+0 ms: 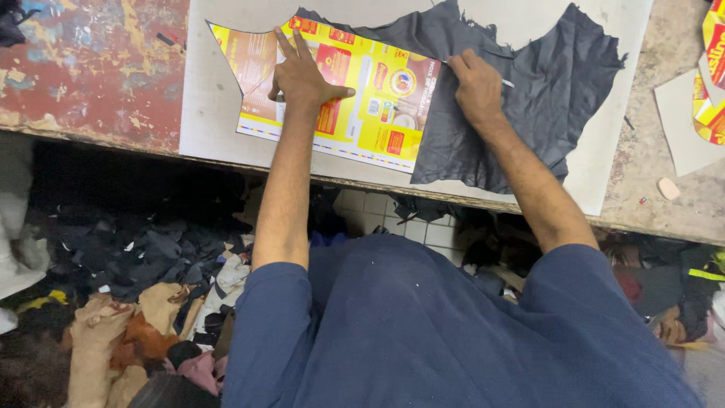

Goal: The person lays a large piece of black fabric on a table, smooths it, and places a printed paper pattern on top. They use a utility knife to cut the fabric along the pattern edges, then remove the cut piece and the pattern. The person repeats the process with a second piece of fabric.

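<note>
My left hand (pixel 302 72) lies flat, fingers spread, pressing a yellow and red printed cardboard template (pixel 374 113) onto a piece of dark grey leather (pixel 529 91). My right hand (pixel 474 85) grips a thin white marking tool (pixel 504 82) at the template's right edge, its tip against the leather. The template covers the leather's left part. Both rest on a pale grey board (pixel 215 113) on the workbench.
The bench's left part (pixel 91 68) is worn red with flaking paint. More printed cardboard pieces (pixel 711 75) and a pale card lie at the right edge. Below the bench, a heap of black, tan and brown leather scraps (pixel 128 302) covers the floor.
</note>
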A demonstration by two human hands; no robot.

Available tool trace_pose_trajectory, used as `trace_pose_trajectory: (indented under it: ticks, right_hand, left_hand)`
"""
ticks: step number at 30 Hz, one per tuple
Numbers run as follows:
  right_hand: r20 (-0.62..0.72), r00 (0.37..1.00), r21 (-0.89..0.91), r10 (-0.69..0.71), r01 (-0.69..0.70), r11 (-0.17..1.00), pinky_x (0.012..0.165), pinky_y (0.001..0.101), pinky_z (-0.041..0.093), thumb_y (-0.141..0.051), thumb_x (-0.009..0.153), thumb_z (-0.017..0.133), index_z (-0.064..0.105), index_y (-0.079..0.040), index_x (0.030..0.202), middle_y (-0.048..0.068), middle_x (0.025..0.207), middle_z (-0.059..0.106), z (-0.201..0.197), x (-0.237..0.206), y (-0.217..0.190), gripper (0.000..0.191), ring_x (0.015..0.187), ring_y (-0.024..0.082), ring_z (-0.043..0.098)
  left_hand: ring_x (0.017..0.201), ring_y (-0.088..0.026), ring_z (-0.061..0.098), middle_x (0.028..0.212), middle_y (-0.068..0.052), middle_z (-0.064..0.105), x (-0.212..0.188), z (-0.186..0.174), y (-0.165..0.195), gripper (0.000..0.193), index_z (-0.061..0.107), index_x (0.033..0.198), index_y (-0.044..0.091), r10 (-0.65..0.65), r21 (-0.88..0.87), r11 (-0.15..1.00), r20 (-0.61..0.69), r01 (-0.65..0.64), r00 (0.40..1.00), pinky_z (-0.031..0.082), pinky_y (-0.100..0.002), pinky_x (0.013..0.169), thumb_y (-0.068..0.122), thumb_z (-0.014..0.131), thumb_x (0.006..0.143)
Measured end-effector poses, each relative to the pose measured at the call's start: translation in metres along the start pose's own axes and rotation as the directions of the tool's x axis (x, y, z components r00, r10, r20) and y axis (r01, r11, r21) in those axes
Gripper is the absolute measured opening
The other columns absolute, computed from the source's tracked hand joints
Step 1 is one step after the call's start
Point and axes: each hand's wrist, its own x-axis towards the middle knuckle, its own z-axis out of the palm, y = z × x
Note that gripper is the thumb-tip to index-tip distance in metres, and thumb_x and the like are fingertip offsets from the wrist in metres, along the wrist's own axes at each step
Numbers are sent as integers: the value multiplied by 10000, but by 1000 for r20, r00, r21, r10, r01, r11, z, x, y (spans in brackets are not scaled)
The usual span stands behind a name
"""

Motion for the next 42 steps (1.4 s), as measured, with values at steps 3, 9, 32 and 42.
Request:
trace_pose_trajectory:
  ticks: [3, 9, 32, 42]
  right_hand:
    - [2, 999, -2, 32, -32, 999, 711, 447, 513, 28, 882, 631, 679, -85, 1105, 101, 987, 606, -5, -14, 8, 255, 873, 318, 655]
    - [52, 996, -32, 66, -65, 997, 717, 469, 519, 32, 884, 630, 649, -77, 1069, 114, 994, 604, -11, -9, 5, 215, 889, 339, 665]
    - [346, 748, -144, 566, -554, 820, 843, 527, 533, -179, 707, 896, 646, -125, 1291, 160, 1301, 643, -11, 61, -153, 638, 1063, 401, 669]
    - [401, 916, 533, 26, -256, 806, 795, 330, 592, -11, 845, 768, 750, -55, 1153, 117, 1011, 766, 26, 265, -204, 312, 886, 197, 710]
  left_hand:
    - [807, -400, 740, 1693, -261, 21, -8, -3, 0, 1669, 66, 1652, 55, 15, -10, 1000, -33, -15, 999, 619, -514, 602, 962, 775, 444]
    - [978, -354, 705, 1461, -191, 452, 2, -8, -32, 1084, 508, 1428, 93, 214, -25, 974, -203, -224, 956, 604, -475, 733, 725, 865, 623]
    - [843, -275, 760, 860, -85, 763, 97, -41, -116, 47, 769, 856, 164, 382, -80, 876, -487, -476, 786, 579, -423, 675, 119, 757, 848]
    - [695, -160, 712, 734, -21, 697, -62, -150, -267, 78, 647, 886, 146, 430, 208, 890, -680, -406, 594, 545, -324, 614, 119, 702, 839]
